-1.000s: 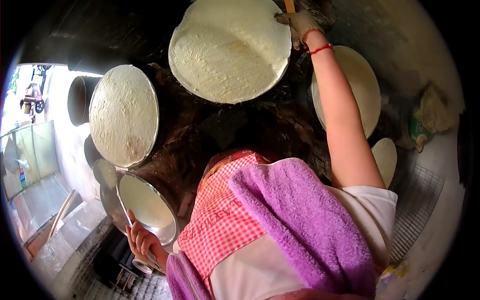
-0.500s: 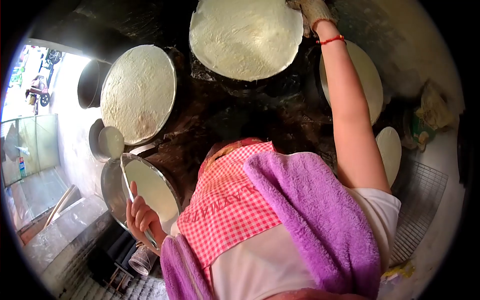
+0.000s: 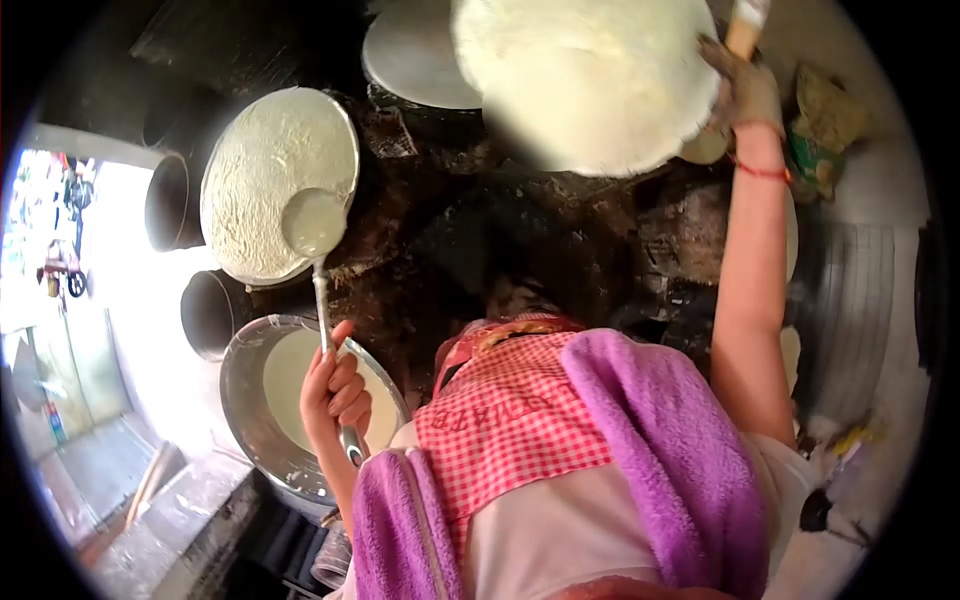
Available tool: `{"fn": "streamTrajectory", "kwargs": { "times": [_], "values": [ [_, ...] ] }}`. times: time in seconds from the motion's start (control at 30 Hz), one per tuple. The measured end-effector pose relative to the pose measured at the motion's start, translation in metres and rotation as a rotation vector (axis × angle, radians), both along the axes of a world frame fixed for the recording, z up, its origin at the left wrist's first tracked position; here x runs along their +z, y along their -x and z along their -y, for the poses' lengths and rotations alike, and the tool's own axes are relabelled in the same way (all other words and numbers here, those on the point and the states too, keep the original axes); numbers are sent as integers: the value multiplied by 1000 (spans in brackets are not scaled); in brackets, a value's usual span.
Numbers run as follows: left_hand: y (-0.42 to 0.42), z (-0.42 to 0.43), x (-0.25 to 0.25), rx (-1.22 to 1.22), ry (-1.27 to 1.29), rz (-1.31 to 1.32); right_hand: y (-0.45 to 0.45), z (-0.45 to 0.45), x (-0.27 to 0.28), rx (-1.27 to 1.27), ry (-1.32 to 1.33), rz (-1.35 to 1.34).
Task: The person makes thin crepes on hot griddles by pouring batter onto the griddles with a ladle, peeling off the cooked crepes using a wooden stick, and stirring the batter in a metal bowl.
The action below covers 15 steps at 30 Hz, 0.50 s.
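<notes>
My left hand (image 3: 335,393) is closed around the handle of a ladle (image 3: 317,225). Pale batter fills the ladle's bowl, which hangs over the right edge of the pancake (image 3: 255,165) on the left griddle. Below is a metal pot (image 3: 243,400) of batter (image 3: 290,385). At the upper right, my gloved right hand (image 3: 752,98) grips the edge of a large, thin round pancake (image 3: 600,90), raised off its griddle. A wooden handle (image 3: 742,38) also sticks up from this hand; its far end is blurred. A bare grey griddle (image 3: 425,58) shows behind the pancake.
Two dark round openings, one a pipe mouth (image 3: 208,315), line the left wall. A wire rack (image 3: 845,310) stands at the right, below a plastic bag (image 3: 825,120). A purple towel (image 3: 680,450) hangs over my shoulder.
My right hand has lifted the pancake off the top griddle and carried it rightward, baring the griddle. My left hand has moved the ladle rightward, from beside the left griddle to over its pancake.
</notes>
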<state>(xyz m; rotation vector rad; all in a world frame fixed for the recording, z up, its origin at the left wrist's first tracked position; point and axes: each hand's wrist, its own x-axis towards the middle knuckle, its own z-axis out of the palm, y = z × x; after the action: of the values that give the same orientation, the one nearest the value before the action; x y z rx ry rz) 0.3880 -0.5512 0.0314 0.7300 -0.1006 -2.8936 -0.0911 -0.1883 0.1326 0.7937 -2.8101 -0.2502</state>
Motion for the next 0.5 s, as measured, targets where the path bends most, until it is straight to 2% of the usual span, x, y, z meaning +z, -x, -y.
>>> {"fn": "streamTrajectory", "kwargs": {
  "times": [0.03, 0.1, 0.13, 0.17, 0.23, 0.27, 0.33, 0.37, 0.4, 0.43, 0.47, 0.5],
  "values": [
    [7, -3, -3, -78, -46, -39, -20, -42, -12, -98, 4, -61],
    [25, -18, -2, -193, -105, -5, -92, -104, 3, -314, 233, 126],
    [33, -28, -7, -248, -158, -38, -96, -186, -25, -269, 421, 76],
    [42, -41, -7, -307, -195, -41, -128, -226, -20, -391, 473, 154],
    [59, -72, -8, -415, -266, -46, -178, -314, -24, -823, 1594, 300],
    [65, -68, -9, -475, -261, -45, -206, -334, -25, -861, 1618, 250],
    [80, -109, -14, -586, -319, -11, -286, -424, -23, -831, 1888, 273],
    [84, -125, -20, -668, -384, -75, -327, -465, -20, -961, 1796, 181],
    [85, -146, -21, -733, -366, -81, -362, -474, 8, -1157, 1444, 79],
    [82, -166, -27, -739, -399, -90, -401, -567, -11, -1075, 1583, 38],
    [87, -190, -31, -785, -420, -72, -426, -569, 6, -1025, 1623, -2],
    [89, -220, -31, -791, -362, -65, -440, -583, 37, -1330, 1389, -87]
  ]
}}
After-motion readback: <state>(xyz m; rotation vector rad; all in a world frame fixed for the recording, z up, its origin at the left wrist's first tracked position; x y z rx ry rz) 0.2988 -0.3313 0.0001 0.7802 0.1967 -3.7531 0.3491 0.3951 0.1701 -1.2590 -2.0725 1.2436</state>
